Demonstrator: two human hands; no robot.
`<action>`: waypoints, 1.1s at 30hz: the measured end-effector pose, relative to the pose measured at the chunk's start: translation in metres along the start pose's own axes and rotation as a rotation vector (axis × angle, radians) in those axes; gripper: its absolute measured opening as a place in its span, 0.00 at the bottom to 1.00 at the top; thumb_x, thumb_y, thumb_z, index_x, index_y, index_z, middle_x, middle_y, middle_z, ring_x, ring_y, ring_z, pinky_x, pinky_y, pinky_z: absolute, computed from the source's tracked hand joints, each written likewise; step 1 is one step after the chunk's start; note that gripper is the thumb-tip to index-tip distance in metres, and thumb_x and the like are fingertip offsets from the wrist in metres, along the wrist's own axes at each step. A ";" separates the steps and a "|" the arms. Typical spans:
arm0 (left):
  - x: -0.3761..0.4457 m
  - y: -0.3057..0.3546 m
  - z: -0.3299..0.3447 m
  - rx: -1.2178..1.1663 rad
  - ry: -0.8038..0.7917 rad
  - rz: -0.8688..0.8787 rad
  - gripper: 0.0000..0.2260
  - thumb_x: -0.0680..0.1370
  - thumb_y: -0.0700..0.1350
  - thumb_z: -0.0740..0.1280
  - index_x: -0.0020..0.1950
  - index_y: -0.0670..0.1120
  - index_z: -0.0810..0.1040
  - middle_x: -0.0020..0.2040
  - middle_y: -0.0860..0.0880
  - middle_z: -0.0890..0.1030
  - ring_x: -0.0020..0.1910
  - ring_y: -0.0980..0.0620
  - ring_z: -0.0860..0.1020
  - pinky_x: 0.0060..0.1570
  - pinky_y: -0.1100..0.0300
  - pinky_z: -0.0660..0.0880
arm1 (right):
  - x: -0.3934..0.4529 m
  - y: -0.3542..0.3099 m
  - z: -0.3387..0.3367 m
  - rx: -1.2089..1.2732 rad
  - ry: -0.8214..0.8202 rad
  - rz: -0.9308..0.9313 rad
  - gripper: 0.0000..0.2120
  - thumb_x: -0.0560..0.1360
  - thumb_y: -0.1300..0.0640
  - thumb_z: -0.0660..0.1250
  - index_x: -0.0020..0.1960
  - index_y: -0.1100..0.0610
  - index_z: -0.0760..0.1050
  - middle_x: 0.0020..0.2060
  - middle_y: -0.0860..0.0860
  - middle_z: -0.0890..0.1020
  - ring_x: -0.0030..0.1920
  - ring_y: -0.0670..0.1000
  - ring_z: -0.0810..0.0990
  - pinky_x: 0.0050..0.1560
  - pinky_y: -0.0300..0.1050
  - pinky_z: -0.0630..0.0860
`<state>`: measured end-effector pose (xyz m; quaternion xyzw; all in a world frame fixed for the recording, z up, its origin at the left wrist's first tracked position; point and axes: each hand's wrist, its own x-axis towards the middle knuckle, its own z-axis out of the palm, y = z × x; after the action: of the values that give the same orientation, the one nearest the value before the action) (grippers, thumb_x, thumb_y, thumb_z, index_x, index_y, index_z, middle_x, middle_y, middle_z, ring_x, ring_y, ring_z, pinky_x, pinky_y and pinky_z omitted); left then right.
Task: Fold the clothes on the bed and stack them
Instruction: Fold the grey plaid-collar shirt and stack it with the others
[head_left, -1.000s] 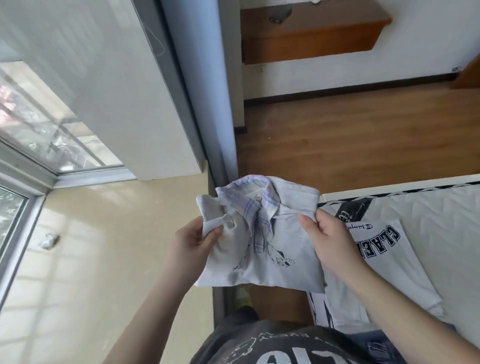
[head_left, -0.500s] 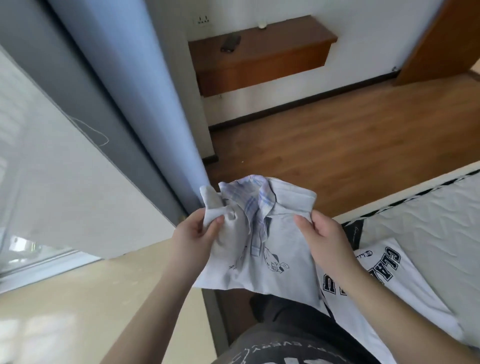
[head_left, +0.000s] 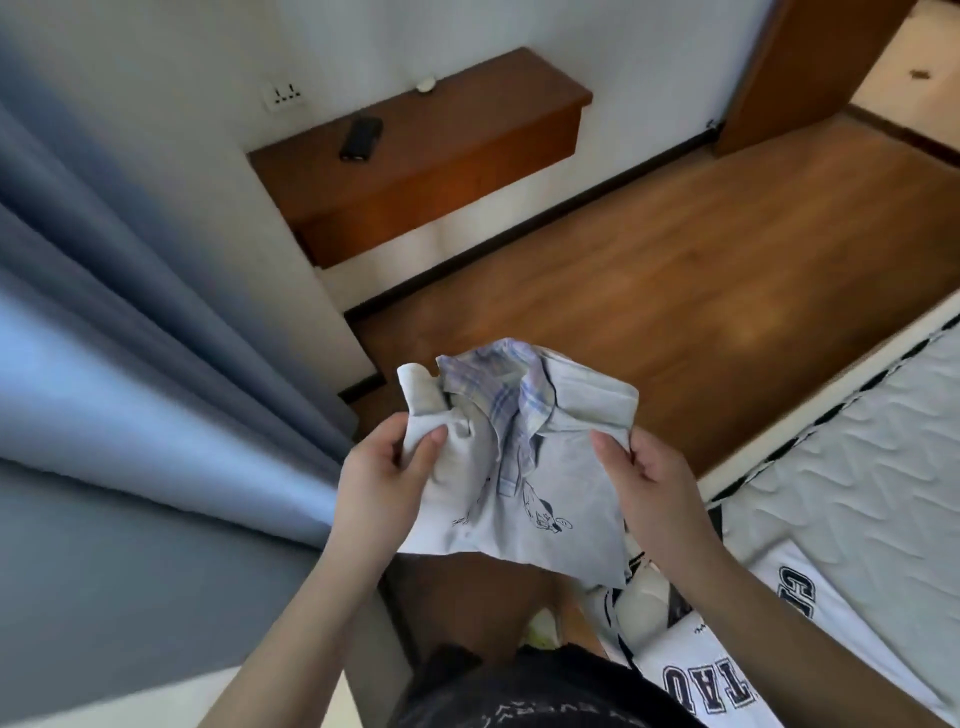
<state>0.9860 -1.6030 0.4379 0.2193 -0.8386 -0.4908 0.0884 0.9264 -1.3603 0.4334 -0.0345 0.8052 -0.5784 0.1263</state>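
Note:
I hold a small pale grey shirt (head_left: 550, 483) with a blue plaid collar and a dark cartoon print in the air in front of me, over the floor beside the bed. My left hand (head_left: 384, 478) grips its left shoulder and sleeve. My right hand (head_left: 649, 483) pinches its right shoulder. The shirt hangs bunched between them. A white shirt with large dark letters (head_left: 753, 670) lies flat on the quilted white mattress (head_left: 857, 467) at the lower right.
Blue curtains (head_left: 130, 364) hang at the left. A wooden wall shelf (head_left: 431, 150) carries a dark remote (head_left: 361, 137) and a small white object. Wooden floor (head_left: 675, 291) stretches ahead; a doorway stands at the upper right.
The view has swung right and up, away from the window towards the shelf and floor. Both hands keep the same grip on the shirt, which stays bunched between them.

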 end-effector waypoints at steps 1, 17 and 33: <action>0.014 0.006 0.003 -0.011 -0.012 0.015 0.07 0.78 0.53 0.67 0.44 0.52 0.78 0.35 0.51 0.79 0.35 0.56 0.76 0.32 0.69 0.69 | 0.012 -0.003 -0.003 0.016 0.021 0.009 0.25 0.78 0.44 0.63 0.48 0.70 0.72 0.41 0.70 0.74 0.36 0.51 0.70 0.37 0.47 0.66; 0.269 0.078 0.127 -0.141 -0.587 0.224 0.06 0.78 0.55 0.69 0.46 0.54 0.81 0.39 0.51 0.83 0.40 0.49 0.81 0.40 0.51 0.78 | 0.163 -0.004 -0.028 0.056 0.587 0.167 0.14 0.81 0.47 0.61 0.43 0.55 0.76 0.40 0.61 0.79 0.36 0.52 0.74 0.38 0.46 0.69; 0.315 0.174 0.284 -0.030 -1.217 0.599 0.07 0.77 0.51 0.70 0.39 0.55 0.77 0.30 0.56 0.77 0.29 0.63 0.72 0.29 0.69 0.67 | 0.150 0.012 -0.052 0.185 1.270 0.431 0.16 0.80 0.49 0.64 0.37 0.56 0.72 0.27 0.51 0.67 0.28 0.48 0.65 0.28 0.42 0.60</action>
<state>0.5544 -1.4500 0.4246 -0.3392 -0.7567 -0.4925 -0.2642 0.7704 -1.3383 0.4134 0.4842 0.6594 -0.5147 -0.2565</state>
